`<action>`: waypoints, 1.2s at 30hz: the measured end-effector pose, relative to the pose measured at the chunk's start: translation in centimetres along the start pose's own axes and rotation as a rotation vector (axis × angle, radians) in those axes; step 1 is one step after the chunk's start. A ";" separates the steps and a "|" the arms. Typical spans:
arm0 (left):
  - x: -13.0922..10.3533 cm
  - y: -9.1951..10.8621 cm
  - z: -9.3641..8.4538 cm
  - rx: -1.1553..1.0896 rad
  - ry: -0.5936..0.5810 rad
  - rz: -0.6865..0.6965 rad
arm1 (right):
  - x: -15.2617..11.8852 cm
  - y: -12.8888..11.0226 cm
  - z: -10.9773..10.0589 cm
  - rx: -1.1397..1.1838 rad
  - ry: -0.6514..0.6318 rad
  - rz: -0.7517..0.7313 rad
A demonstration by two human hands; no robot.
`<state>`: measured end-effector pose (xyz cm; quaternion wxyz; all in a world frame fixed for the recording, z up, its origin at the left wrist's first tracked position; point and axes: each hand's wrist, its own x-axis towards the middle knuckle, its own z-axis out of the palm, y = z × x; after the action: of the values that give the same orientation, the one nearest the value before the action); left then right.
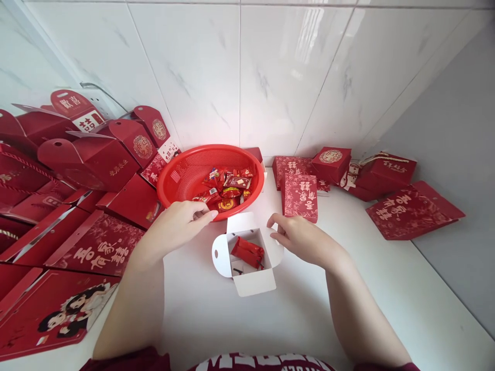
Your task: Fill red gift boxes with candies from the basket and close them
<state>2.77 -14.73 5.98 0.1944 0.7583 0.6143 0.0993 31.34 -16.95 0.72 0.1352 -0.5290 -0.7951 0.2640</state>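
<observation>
A small open box [253, 281], white inside, sits on the white table in front of me, flaps spread. A red wrapped candy [247, 251] lies inside it. My right hand [303, 238] touches the box's right flap with its fingertips. My left hand [178, 222] rests at the near rim of a red plastic basket [181, 172], fingers curled near the wrapped candies [226, 188] inside; whether it holds one I cannot tell.
Many red gift boxes and bags are piled at the left [88, 159]. Flat red bags lie at the front left [58, 309]. More red boxes [299, 196] and bags [412, 211] stand at the right by the tiled wall.
</observation>
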 end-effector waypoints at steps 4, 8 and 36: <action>0.0 -0.2 -0.1 -0.015 0.002 0.007 | -0.4 -0.5 -0.2 0.075 -0.089 -0.091; 0.4 -1.2 -0.3 -0.028 0.095 -0.005 | -0.8 -0.9 -0.5 0.063 -0.127 -0.100; 14.5 -9.3 1.0 0.345 -0.487 0.047 | -0.9 -0.4 -2.6 0.028 -0.055 0.071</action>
<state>-1.85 0.79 -0.04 0.2021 0.7956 0.5397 -0.1868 32.66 -17.20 3.17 0.1110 -0.5474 -0.7755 0.2943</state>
